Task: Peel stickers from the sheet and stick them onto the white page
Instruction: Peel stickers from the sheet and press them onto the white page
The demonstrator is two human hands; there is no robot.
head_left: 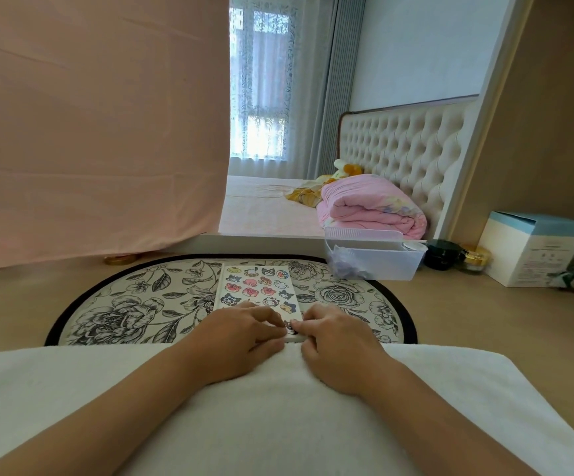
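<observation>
A sticker sheet [256, 286] printed with several cartoon stickers lies lengthwise on a floral oval mat [120, 310]. A thick white edge [294, 338] shows at its near end, between my hands. My left hand [241, 334] has curled fingers on top of the sheet's near end, with the thumb along its edge. My right hand [335, 338] pinches a small dark cartoon sticker [289, 326] at the sheet's near right corner with thumb and forefinger. The fingertips of both hands almost meet there. I cannot tell whether the sticker has lifted off.
A white towel [278, 407] covers my lap under both forearms. Right of the mat are a clear plastic bin [375, 259], dark and gold jars [445, 257] and a white-and-blue box [533, 252]. A pink cloth [89, 132] hangs at the left. A bed stands behind.
</observation>
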